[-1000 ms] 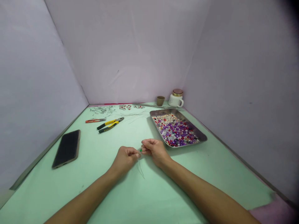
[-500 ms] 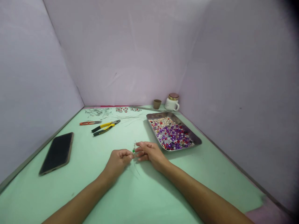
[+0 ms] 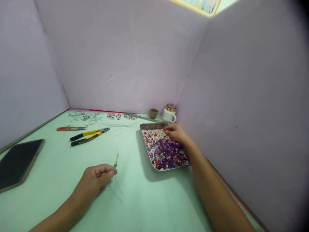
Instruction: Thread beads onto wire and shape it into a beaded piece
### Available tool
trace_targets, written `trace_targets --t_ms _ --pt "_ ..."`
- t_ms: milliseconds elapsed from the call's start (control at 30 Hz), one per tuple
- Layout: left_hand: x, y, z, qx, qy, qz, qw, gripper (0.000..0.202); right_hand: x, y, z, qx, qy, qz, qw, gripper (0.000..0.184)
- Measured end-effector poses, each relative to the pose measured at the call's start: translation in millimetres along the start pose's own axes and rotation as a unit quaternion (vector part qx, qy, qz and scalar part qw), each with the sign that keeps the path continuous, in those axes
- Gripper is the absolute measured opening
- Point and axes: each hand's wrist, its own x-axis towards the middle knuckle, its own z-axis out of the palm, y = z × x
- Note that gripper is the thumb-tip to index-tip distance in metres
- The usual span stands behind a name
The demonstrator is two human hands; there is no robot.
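My left hand [image 3: 96, 177] rests on the green table, fingers pinched on a thin wire [image 3: 116, 161] threaded with a green bead and a few pale beads that stick up past my fingertips. My right hand [image 3: 175, 132] is over the far part of the metal tray [image 3: 145, 141], fingers curled down into the mixed purple, red and white beads [image 3: 164, 149]. Whether it holds a bead I cannot see.
Yellow-handled pliers [image 3: 88, 135] and red snips [image 3: 70, 129] lie at the left, with a dark phone [image 3: 16, 162] near the left edge. Loose wires [image 3: 84, 116] and small bead pieces [image 3: 114, 116] lie along the back. A white mug [image 3: 168, 114] and small brown cup [image 3: 153, 113] stand in the corner. Purple walls enclose the table.
My right hand let go of the beaded wire and reached right and back into the bead tray. My left hand still pinches the wire. The view has swung to the right.
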Motion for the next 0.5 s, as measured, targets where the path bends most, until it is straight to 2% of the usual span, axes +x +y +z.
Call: trace_targets --t_ms 100,267,500 --pt "0 0 0.3 -0.005 0.008 -0.014 1.0 0.034 4 8 11 -0.019 -0.024 -0.018 0.999 0.021" --pt "-1 0 0.1 -0.007 0.017 -0.018 1.0 0.036 -2 2 20 -0.039 -0.092 -0.062 0.993 0.015" --pt "-3 2 0.6 -0.006 0.008 -0.018 1.0 0.036 -3 -3 26 -0.08 -0.116 -0.067 0.988 0.016"
